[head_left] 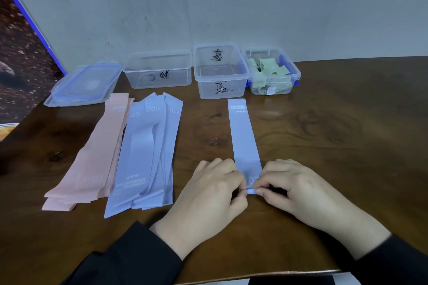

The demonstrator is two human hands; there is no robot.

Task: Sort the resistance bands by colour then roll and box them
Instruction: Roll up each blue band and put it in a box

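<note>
Both hands pinch lengthwise blue band.

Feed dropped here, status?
Both hands, left and right, pinch the blue band at its near end. Rolling barely begun. Nothing in the way.

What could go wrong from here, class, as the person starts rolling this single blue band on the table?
1. Both hands, left and right, pinch only the near end of the blue band; an uneven start could make the roll skew or spring open.
2. The two empty boxes carry handwritten labels that are hard to read, so the roll might go into the wrong one.
</note>
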